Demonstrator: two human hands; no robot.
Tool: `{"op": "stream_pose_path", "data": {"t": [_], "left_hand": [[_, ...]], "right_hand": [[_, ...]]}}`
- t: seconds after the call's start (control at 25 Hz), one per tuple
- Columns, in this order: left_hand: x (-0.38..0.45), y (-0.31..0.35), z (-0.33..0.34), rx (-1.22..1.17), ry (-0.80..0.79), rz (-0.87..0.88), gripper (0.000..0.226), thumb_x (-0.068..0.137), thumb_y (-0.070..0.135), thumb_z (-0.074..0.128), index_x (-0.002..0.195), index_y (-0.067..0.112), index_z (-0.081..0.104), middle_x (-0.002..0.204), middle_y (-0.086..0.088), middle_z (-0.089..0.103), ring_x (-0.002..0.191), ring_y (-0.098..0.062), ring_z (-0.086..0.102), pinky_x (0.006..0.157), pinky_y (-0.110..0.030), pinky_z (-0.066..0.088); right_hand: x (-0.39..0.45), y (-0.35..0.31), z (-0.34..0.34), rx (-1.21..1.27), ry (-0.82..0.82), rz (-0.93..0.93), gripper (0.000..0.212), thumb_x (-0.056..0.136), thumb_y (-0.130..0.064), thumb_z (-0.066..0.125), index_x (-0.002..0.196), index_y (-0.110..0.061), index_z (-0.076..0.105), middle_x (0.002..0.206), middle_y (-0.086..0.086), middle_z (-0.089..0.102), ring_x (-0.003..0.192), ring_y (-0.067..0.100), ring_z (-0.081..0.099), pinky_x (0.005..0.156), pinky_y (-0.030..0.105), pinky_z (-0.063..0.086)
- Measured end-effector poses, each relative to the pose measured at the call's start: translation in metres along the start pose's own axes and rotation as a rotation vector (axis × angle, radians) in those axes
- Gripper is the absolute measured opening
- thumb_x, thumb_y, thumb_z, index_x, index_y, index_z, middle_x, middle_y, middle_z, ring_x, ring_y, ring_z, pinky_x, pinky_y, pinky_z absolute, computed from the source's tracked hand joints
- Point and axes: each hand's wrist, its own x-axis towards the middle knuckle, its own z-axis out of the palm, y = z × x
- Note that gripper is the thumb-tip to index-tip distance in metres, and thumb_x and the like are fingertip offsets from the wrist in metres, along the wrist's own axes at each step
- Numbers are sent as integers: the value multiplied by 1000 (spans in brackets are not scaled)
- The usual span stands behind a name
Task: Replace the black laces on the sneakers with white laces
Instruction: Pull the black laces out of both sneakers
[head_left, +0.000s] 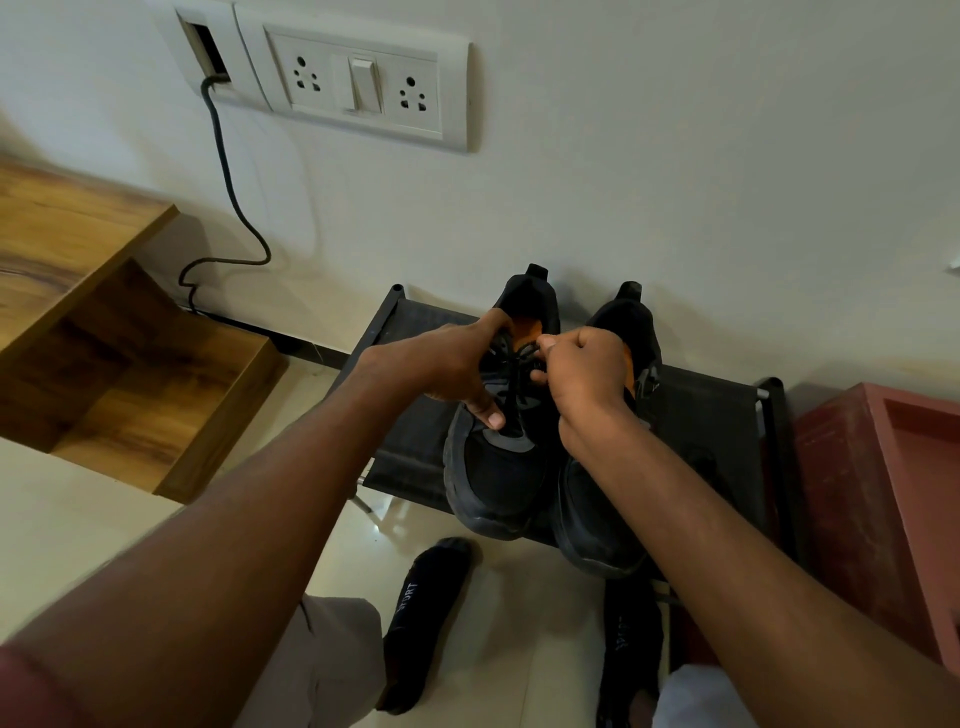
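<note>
Two black sneakers (498, 467) side by side on dark rack shelf (711, 415) against wall, toes toward camera. Left hand (457, 364) curled round collar of left sneaker, thumb pressing on tongue area. Right hand (587, 374) fingers curled, pinching black lace (519, 358) near top eyelets. White laces not in view. Judged step: undoing knot, start of unlacing. For clean pull: keep shoe steadied, loosen crossings one row at a time, draw lace straight out of eyelet, avoid yanking. Risk: neighbouring shoe nudged off shelf edge.
</note>
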Motion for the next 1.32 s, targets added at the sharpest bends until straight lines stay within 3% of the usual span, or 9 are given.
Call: {"op": "stream_pose_path", "data": {"t": [0.2, 0.36, 0.48, 0.6, 0.72, 0.92, 1.08, 1.24, 1.32], "left_hand": [[-1, -3, -3, 16, 50, 78, 92, 68, 42, 94, 142, 31, 42, 143, -2, 45, 128, -28, 47, 102, -44, 44], [0, 3, -3, -25, 141, 125, 43, 86, 51, 77, 123, 32, 66, 141, -3, 40, 124, -23, 48, 100, -37, 41], [-2, 8, 3, -12, 213, 128, 26, 89, 41, 78, 112, 30, 74, 133, -3, 45, 115, -20, 50, 99, -37, 44], [-4, 13, 2, -60, 295, 139, 12, 86, 28, 82, 97, 23, 80, 114, 0, 57, 107, -16, 54, 89, -35, 46], [-6, 21, 3, -96, 370, 116, 8, 83, 23, 85, 87, 24, 78, 112, 1, 57, 107, -15, 53, 86, -31, 43], [-3, 17, 5, -131, 454, 75, 11, 79, 19, 88, 86, 18, 80, 117, 3, 47, 103, -12, 50, 78, -23, 39], [-11, 18, 2, -278, 401, 89, 5, 82, 10, 84, 84, 9, 80, 99, 4, 58, 87, -5, 61, 71, -12, 46], [-21, -4, -14, -499, 191, 22, 3, 88, 12, 80, 85, 11, 78, 96, -12, 77, 90, -27, 70, 90, -36, 59], [-19, -10, -11, -442, 194, 27, 10, 91, 25, 79, 87, 17, 75, 96, -14, 75, 86, -28, 67, 85, -41, 58]], "right_hand": [[4, -35, -31, -6, 0, -61, 31, 105, -12, 47, 79, -8, 64, 81, 9, 75, 70, 20, 75, 69, 37, 62], [-15, -50, -64, -679, -409, -332, 13, 101, -23, 59, 91, -21, 68, 78, -3, 75, 63, 11, 73, 66, 32, 61], [-29, -44, -81, -1045, -622, -439, 16, 101, -40, 65, 96, -27, 72, 87, -7, 72, 77, 11, 70, 77, 36, 62], [-36, -45, -81, -1181, -526, -555, 20, 99, -49, 64, 93, -30, 68, 101, -10, 61, 95, 14, 62, 93, 45, 52], [-36, -46, -74, -1200, -379, -619, 26, 96, -48, 68, 112, -28, 65, 115, -4, 56, 108, 21, 58, 99, 50, 45], [-29, -23, -53, -1192, -359, -617, 87, 81, -67, 76, 150, -29, 40, 146, 4, 42, 137, 29, 42, 108, 57, 40], [-14, -12, -47, -1243, -358, -607, 100, 72, -81, 73, 153, -37, 35, 150, 2, 41, 140, 27, 39, 107, 57, 32], [-8, -10, -48, -1257, -338, -617, 102, 69, -83, 72, 153, -37, 37, 150, -1, 45, 139, 25, 41, 107, 57, 29], [-10, -8, -45, -1253, -333, -629, 103, 70, -83, 72, 154, -37, 36, 151, -2, 45, 140, 25, 41, 106, 57, 29]]}}
